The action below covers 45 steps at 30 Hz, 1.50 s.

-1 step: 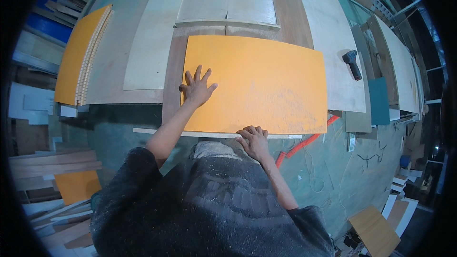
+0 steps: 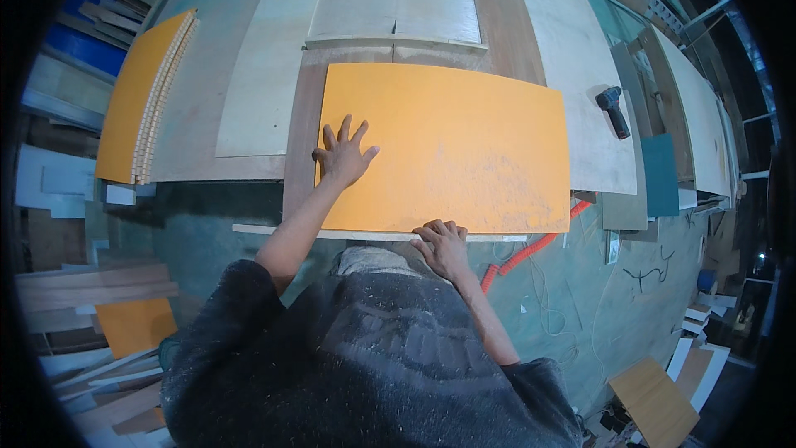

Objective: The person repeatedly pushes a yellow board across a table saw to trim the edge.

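Observation:
A flat orange panel [image 2: 464, 141] lies in front of me on the worktable, its lower right part strewn with fine sawdust. My left hand [image 2: 342, 153] rests flat on its left side, fingers spread, thumb pointing right. At the panel's near edge, my right hand [image 2: 445, 245] has its fingers bent and close together over the rim. Part of its grip is hidden under the hand. Beneath the panel, a pale strip of board [image 2: 257, 230] shows along the near edge, and a brown board [image 2: 299, 141] shows at the left.
Stacked orange panels [image 2: 137, 108] stand at the far left of the table. A dark cordless power tool [image 2: 613, 112] lies at the right. A red coiled hose [image 2: 531, 249] hangs near the table's front. Wood offcuts [image 2: 99, 286] are piled lower left; a brown board [image 2: 653, 405] lies lower right.

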Available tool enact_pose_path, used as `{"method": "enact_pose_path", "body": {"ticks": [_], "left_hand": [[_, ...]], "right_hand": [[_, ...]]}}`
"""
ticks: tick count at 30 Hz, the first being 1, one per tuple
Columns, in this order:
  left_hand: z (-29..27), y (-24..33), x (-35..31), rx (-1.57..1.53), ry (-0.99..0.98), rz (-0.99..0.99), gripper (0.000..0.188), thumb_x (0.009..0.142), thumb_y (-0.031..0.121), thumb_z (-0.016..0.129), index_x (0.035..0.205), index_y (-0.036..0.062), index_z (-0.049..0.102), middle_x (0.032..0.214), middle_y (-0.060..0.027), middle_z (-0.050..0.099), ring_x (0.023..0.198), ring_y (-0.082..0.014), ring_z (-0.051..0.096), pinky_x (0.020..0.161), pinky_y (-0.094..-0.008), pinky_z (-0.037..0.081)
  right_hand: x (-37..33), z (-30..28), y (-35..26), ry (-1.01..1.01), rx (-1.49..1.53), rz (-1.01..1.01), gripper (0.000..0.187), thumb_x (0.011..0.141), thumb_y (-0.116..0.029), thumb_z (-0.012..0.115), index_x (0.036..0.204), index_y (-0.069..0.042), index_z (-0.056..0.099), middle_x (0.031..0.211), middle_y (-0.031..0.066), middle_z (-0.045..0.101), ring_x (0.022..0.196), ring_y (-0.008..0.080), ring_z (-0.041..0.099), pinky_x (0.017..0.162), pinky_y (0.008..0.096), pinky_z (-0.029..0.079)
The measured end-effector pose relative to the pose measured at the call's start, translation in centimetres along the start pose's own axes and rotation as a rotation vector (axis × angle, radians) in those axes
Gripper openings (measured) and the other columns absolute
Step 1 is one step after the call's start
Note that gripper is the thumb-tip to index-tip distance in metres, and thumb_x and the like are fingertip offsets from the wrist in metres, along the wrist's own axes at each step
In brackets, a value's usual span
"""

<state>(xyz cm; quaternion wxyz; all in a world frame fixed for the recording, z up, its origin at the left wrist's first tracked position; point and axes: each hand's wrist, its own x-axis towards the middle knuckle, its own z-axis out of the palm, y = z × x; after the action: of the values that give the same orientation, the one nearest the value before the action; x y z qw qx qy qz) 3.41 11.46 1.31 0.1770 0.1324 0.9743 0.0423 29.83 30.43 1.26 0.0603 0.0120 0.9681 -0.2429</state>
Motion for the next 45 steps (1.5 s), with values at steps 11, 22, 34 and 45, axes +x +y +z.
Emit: {"method": "enact_pose_path", "body": {"ticks": [11,22,34,45], "left_hand": [[3.8,-6.8,-10.4,-0.219,0.231,-0.293,0.08,0.096,0.054,0.067,0.158,0.0097,0.044,0.157,-0.0223,0.046,0.141,-0.0447,0.045,0.117,-0.0628,0.033],[9.5,-8.7,-14.8,-0.218,0.521,-0.173,0.038,0.093,0.032,0.071,0.117,0.0023,0.069,0.106,-0.0147,0.067,0.108,-0.0325,0.063,0.099,-0.0499,0.037],[9.3,-9.0,-15.5,-0.284,0.517,-0.016,0.034,0.098,0.024,0.07,0.129,0.0091,0.071,0.098,-0.0049,0.064,0.098,-0.0217,0.063,0.1,-0.0424,0.037],[8.9,-8.5,-15.3,-0.229,0.525,-0.047,0.024,0.095,0.02,0.068,0.115,0.0089,0.076,0.094,-0.0045,0.069,0.096,-0.0238,0.064,0.101,-0.042,0.037]], "right_hand": [[-3.0,-2.3,13.7,0.926,0.087,0.691,0.028,0.098,-0.027,0.073,0.09,0.0,0.068,0.089,0.0127,0.07,0.089,0.0306,0.065,0.084,0.0438,0.051],[-3.1,1.3,27.5,0.774,1.653,0.807,0.047,0.115,-0.039,0.046,0.145,-0.004,0.053,0.137,0.0135,0.067,0.118,0.0311,0.069,0.103,0.0508,0.056],[-3.1,-0.8,26.2,0.846,1.628,0.885,0.049,0.115,-0.038,0.045,0.144,0.0,0.054,0.139,0.0159,0.065,0.121,0.0336,0.066,0.099,0.0489,0.058],[-2.8,-0.8,25.7,0.93,1.683,0.894,0.047,0.116,-0.034,0.046,0.14,0.005,0.054,0.133,0.0171,0.067,0.116,0.033,0.068,0.097,0.0486,0.06]]}}
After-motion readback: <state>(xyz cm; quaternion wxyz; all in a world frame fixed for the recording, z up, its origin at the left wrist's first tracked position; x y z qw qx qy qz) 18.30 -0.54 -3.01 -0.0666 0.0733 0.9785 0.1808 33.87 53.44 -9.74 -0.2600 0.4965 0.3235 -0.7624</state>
